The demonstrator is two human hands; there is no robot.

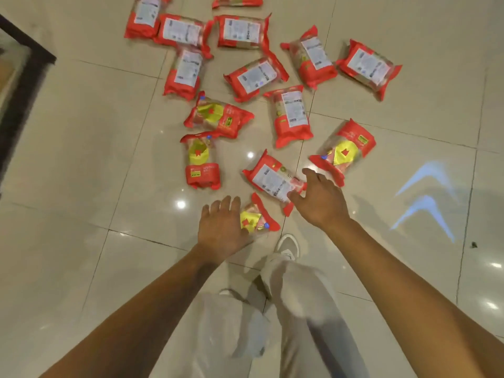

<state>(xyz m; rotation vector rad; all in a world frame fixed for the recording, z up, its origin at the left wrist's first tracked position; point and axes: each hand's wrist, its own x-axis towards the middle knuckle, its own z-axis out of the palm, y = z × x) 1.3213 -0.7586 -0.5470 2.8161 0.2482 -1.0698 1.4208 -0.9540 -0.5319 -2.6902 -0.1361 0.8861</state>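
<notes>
nearest red packet (pixel 257 219) lay yellow face up on the glossy tiled floor (pixel 81 159), partly under the left hand (pixel 222 227); the right hand (pixel 320 200) hovered at the label-up packet (pixel 272 178). both hands were spread, grasping nothing. a grip across each middle, not the crimped ends, seemed best. 12 other packets (pixel 290 115) lay beyond, near a dark frame (pixel 24 66)

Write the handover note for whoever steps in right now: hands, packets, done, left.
Left hand: open, over the nearest packet, yellow label up, no grip.
Right hand: open, at the white-label packet just beyond, no grip.
Other packets lie scattered on the floor.
Done: none in hand. Left: probably grip these two, then gather the rest.
</notes>
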